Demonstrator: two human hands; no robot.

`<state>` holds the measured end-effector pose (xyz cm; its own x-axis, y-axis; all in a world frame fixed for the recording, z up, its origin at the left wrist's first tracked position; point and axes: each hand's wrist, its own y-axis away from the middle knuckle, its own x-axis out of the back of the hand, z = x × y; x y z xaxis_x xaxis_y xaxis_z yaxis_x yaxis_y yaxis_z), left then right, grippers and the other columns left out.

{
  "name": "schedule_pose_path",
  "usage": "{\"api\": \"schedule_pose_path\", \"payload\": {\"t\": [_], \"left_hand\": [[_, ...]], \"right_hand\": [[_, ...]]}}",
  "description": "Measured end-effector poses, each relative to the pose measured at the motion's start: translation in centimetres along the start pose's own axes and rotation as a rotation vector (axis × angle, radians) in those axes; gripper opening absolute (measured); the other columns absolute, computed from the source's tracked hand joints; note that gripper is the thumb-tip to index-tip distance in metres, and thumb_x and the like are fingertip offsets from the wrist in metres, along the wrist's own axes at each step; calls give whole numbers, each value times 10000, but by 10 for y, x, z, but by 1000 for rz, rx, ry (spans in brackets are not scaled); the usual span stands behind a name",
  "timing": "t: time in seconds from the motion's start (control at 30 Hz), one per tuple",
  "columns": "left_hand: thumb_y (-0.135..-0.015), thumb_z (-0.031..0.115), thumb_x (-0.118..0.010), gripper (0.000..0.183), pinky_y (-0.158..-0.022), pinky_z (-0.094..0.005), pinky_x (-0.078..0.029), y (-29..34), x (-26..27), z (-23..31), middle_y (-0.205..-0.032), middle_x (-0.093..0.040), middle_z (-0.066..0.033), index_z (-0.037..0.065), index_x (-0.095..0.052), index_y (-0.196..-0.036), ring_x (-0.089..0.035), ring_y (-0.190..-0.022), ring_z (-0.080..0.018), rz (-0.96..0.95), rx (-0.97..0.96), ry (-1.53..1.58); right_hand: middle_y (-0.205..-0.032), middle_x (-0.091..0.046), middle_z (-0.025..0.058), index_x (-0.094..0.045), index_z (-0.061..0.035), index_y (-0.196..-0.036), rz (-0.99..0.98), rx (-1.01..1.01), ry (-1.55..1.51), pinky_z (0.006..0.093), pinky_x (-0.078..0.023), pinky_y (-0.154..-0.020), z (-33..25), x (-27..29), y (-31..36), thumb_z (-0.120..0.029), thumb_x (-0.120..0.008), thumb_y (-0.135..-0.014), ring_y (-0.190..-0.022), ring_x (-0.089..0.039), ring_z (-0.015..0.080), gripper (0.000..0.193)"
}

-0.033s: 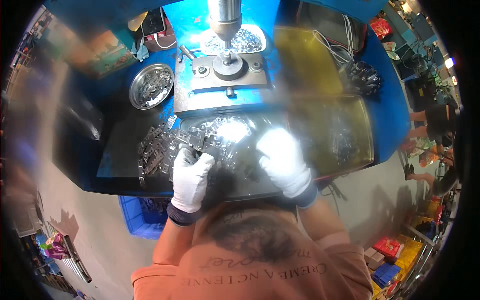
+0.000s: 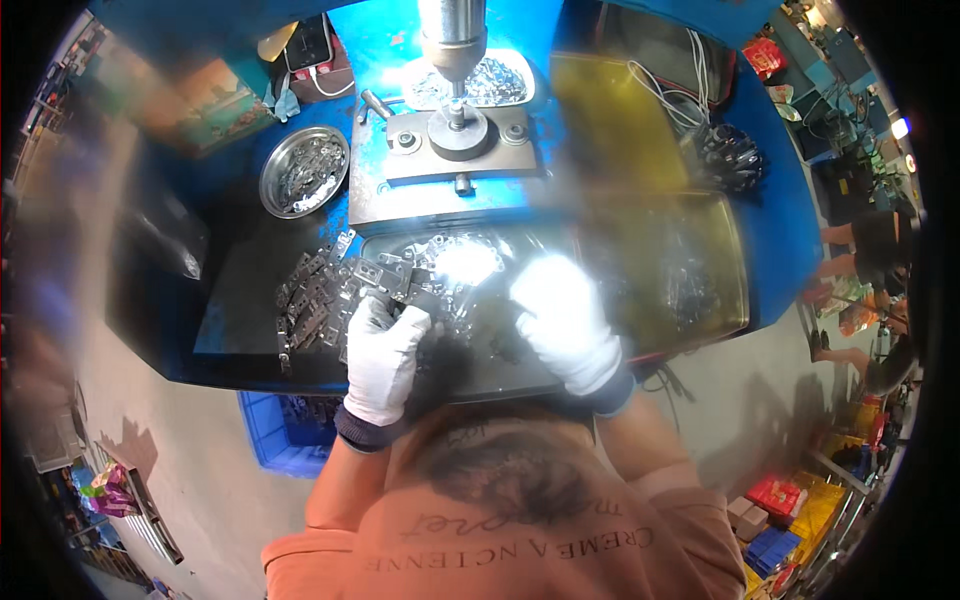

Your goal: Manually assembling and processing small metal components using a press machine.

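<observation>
My left hand (image 2: 382, 365), in a white glove, is closed on a dark flat metal plate with holes (image 2: 372, 274). It is at the left edge of a shallow tray (image 2: 505, 372), next to a heap of similar dark plates (image 2: 308, 305). Small shiny metal parts (image 2: 440, 258) lie in the tray beyond it. Over the tray's right side is my right hand (image 2: 570, 325), also gloved, with its fingers curled together. Strong glare washes out its fingertips, so anything in them is hidden.
Ahead stands a press with a vertical ram (image 2: 453, 45) above a round die (image 2: 458, 135) on a bolted block. A steel bowl of small parts (image 2: 330, 140) is to its left, a white tray of parts (image 2: 528, 85) behind. Yellow trays (image 2: 640, 120) stand right; a blue crate (image 2: 262, 440) sits below.
</observation>
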<state>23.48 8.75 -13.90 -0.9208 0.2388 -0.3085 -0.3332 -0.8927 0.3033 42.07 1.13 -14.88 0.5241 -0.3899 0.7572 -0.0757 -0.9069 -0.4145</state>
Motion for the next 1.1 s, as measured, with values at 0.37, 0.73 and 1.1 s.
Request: {"api": "schedule_pose_path", "payload": {"t": [0.37,0.73,1.1], "left_hand": [[-871,57,-561,141,-599,-200,-472,-4,-5,-9,-799,-639,-43,-8,-610,-985,-603,-683,-90,-45,55,-62],[-823,84,-639,119,-510,-218,-369,-1,-21,-15,-644,-554,24,-24,-639,-774,-458,-599,-35,-138,-3,-306],[-846,103,-585,144,-565,-232,-435,-8,-47,0,-790,-624,-69,-5,-581,-942,-572,-646,-123,-344,160,-106]], "right_hand": [[-966,-603,125,-593,-50,-1032,-10,-44,-177,412,-447,-739,-10,-21,-5,-114,-611,-760,-855,-552,296,279],[-929,-591,74,-598,-77,-846,224,62,142,401,-447,-740,-26,-8,9,-115,-654,-653,-863,-561,268,205],[-827,-651,150,-683,-67,-905,330,-245,-203,354,-500,-723,120,64,-53,-115,-610,-688,-800,-634,293,234]]}}
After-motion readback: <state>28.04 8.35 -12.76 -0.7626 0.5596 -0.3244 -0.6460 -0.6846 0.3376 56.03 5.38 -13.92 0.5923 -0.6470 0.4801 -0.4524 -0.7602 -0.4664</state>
